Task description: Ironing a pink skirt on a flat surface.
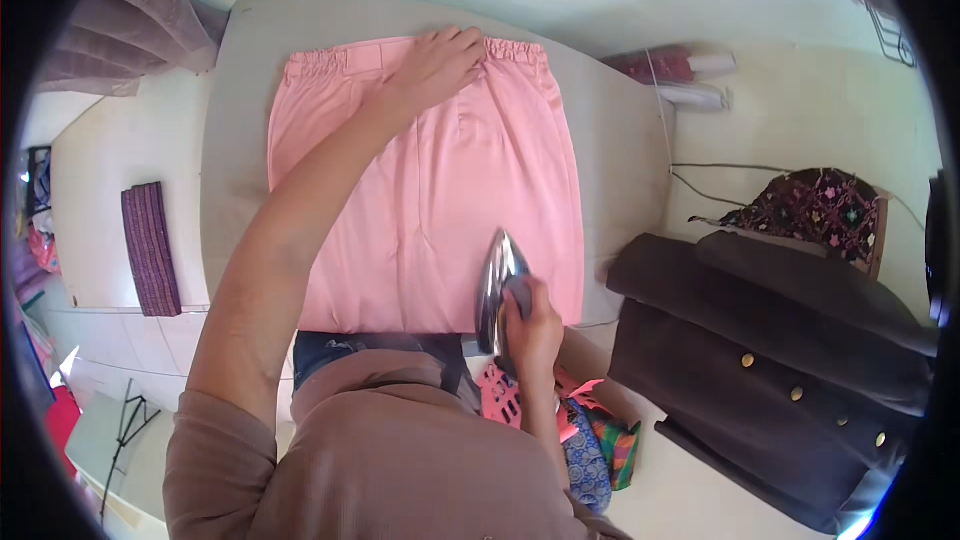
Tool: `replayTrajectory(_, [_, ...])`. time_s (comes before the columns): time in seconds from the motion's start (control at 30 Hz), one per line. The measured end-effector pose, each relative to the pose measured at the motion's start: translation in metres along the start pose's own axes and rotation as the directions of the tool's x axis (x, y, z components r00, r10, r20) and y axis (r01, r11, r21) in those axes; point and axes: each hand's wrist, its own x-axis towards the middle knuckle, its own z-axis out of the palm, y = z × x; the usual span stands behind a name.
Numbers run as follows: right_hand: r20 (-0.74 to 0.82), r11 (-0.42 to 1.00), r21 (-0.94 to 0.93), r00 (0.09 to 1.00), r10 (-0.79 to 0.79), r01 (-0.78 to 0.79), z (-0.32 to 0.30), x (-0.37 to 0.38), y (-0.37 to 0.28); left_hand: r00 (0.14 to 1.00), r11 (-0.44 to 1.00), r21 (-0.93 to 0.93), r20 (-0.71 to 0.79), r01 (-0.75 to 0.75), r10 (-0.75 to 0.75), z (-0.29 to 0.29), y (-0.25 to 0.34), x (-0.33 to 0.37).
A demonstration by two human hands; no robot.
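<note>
A pink garment (450,190) with an elastic waistband lies flat on a grey padded ironing surface (620,140). My left hand (440,65) rests palm down on the waistband at the far end, fingers spread. My right hand (530,325) grips the handle of a metal iron (497,280), which is tipped up on its side over the garment's near right corner, its shiny soleplate facing left.
A dark brown buttoned jacket (770,340) lies to the right, with a patterned dark cloth (820,205) behind it. A folded purple cloth (150,250) sits at the left. Colourful fabrics (595,440) lie below my right hand. An iron cord (665,130) runs along the right edge.
</note>
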Motion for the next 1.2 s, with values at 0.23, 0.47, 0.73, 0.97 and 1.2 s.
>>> replayTrajectory(0.23, [-0.019,0.997,-0.077,1.0,0.009,-0.01,-0.009,0.072,-0.022,0.997,0.978,0.194,-0.022,-0.07,0.076,0.002,0.005,-0.003])
replayTrajectory(0.47, [-0.101,0.982,-0.103,0.98,-0.169,0.158,-0.01,0.167,-0.051,0.997,0.997,0.018,0.011,0.079,-0.079,0.011,0.019,0.017])
replayTrajectory(0.73, [-0.121,0.999,-0.03,0.992,0.037,-0.041,-0.02,0.009,0.052,0.976,0.977,0.012,-0.04,0.215,-0.214,0.015,0.03,0.021])
replayTrajectory(0.97, [-0.121,0.984,-0.177,0.993,-0.006,-0.016,-0.029,0.098,0.019,0.996,0.997,0.081,-0.09,0.014,-0.007,0.02,0.024,0.02])
replayTrajectory(1.2, [-0.105,0.984,-0.136,0.986,-0.13,0.116,-0.038,0.2,-0.018,0.998,0.997,0.08,-0.058,0.014,-0.009,0.023,0.024,0.023])
